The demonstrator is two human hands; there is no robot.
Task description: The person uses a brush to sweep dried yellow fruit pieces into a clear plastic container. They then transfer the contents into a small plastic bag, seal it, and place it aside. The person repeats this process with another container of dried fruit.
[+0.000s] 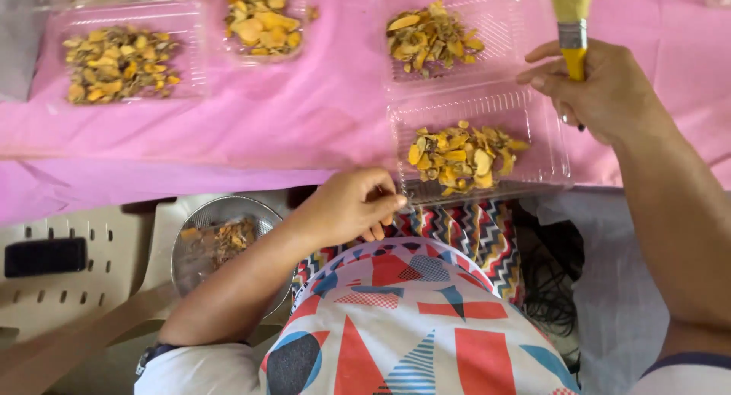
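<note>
My right hand is closed around the yellow handle of a paintbrush, its bristles pointing away from me, just right of an open clear plastic clamshell box. Dried yellow slices lie in the near half of that box and more slices in its far half. My left hand pinches the near left corner of the same box at the table's edge, fingers curled.
A pink cloth covers the table. Two more clear trays of yellow slices sit at the far left. A metal sieve with slices rests on a beige plastic chair below left.
</note>
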